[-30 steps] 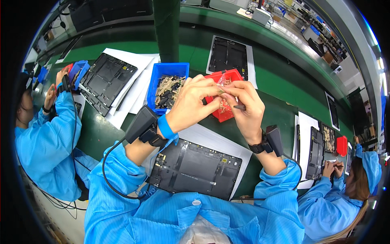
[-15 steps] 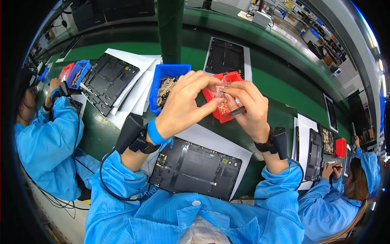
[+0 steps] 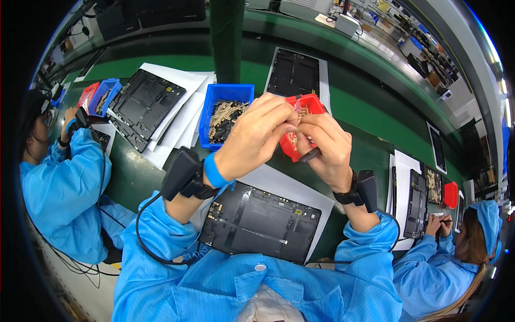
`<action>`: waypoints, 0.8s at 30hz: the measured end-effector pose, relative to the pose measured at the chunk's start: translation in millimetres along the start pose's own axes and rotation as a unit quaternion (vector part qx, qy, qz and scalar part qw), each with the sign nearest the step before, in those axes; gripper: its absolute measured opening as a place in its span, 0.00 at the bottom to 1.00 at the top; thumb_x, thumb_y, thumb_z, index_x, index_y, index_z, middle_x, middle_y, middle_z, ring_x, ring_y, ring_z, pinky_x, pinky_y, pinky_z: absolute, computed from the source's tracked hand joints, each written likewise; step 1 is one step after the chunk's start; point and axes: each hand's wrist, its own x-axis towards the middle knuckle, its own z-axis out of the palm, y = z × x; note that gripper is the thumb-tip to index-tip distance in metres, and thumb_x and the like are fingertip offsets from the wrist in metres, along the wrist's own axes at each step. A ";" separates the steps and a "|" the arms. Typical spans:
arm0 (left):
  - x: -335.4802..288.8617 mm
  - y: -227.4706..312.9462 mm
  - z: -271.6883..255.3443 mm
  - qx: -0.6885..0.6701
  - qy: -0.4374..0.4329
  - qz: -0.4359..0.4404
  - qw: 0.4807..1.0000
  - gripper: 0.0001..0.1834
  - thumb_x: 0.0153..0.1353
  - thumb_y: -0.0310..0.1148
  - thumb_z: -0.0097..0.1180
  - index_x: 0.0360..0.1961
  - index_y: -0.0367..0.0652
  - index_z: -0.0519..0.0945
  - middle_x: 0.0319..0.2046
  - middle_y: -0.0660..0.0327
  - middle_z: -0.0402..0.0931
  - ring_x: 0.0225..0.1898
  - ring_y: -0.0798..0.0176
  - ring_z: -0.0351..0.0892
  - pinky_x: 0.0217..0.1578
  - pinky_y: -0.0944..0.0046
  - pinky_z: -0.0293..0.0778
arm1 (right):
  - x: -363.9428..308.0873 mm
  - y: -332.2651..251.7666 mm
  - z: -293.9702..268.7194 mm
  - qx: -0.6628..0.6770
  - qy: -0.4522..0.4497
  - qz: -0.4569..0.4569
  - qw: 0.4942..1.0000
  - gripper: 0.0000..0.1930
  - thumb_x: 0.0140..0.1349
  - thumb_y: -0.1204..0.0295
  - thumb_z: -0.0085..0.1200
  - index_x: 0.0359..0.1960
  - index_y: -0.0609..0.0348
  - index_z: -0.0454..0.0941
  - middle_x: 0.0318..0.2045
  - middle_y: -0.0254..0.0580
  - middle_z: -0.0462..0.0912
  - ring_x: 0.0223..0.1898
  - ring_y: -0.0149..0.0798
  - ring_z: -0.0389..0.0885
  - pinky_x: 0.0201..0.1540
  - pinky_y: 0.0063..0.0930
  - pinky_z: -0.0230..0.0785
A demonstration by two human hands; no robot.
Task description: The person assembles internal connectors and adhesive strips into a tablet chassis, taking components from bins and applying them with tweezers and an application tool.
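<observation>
My left hand (image 3: 256, 137) is closed in a pinch above the red bin (image 3: 307, 100), its fingertips meeting those of my right hand. What lies between its fingers is hidden. My right hand (image 3: 327, 146) is closed too, with the end of a slim black tool (image 3: 310, 155) sticking out below its fingers; the kind does not show. Crumpled clear plastic (image 3: 299, 105) shows by the fingertips, over small pale pieces in the bin. Below my wrists, an open black device housing (image 3: 268, 220) lies on white paper, close to my chest.
Left of my hands stands a blue bin (image 3: 205, 115) holding tan and black strips. More black housings (image 3: 150, 104) lie on paper sheets to the left, and another housing (image 3: 294, 72) lies at the back. Co-workers in blue sit at both sides. A green post (image 3: 225, 43) rises behind the bins.
My left hand has shifted slightly right and its fingers have closed toward the right fingertips. The gap between the hands has narrowed, and less of the clear plastic shows.
</observation>
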 end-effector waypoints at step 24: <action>-16.5 13.9 2.1 -0.018 0.073 -0.140 0.987 0.03 0.54 0.22 0.62 0.29 0.35 0.81 0.30 0.58 0.78 0.33 0.60 0.75 0.37 0.65 0.68 | -6.5 -15.7 9.9 0.065 0.042 0.135 0.988 0.07 0.51 0.80 0.65 0.33 0.64 0.82 0.30 0.42 0.83 0.33 0.42 0.80 0.35 0.31 0.71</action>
